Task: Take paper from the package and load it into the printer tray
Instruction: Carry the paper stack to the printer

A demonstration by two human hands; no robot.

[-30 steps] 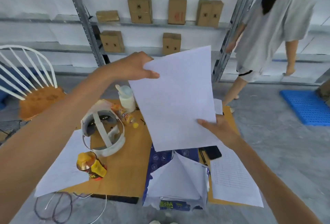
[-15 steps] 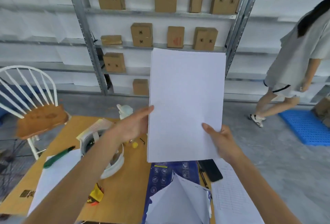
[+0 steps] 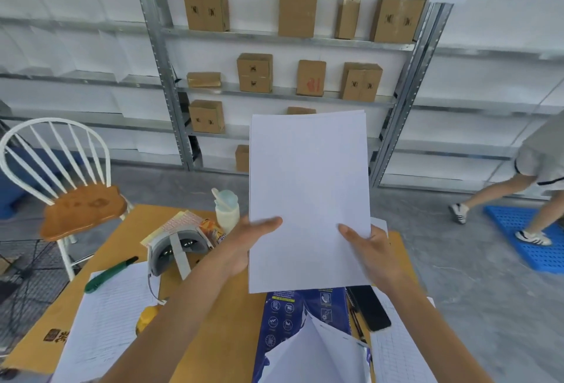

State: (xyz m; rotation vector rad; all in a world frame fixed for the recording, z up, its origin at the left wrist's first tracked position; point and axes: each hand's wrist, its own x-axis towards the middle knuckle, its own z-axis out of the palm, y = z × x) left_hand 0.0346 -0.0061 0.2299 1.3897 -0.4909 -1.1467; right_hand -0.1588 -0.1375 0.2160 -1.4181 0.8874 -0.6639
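Left hand (image 3: 248, 240) grips the sheaf's left edge, thumb across the front — the paper stack (image 3: 308, 199) stands upright above the table (image 3: 213, 315), right over the torn-open blue package (image 3: 305, 337). Right hand (image 3: 370, 251) clamps the right edge — a black phone (image 3: 369, 309) just beside the wrapper.

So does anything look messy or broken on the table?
Yes. The blue paper package at the near edge is torn open, its white flap sticking up raggedly. Loose sheets hang over the table edges. The paper stack, held upright by the left hand and right hand, looks neat.
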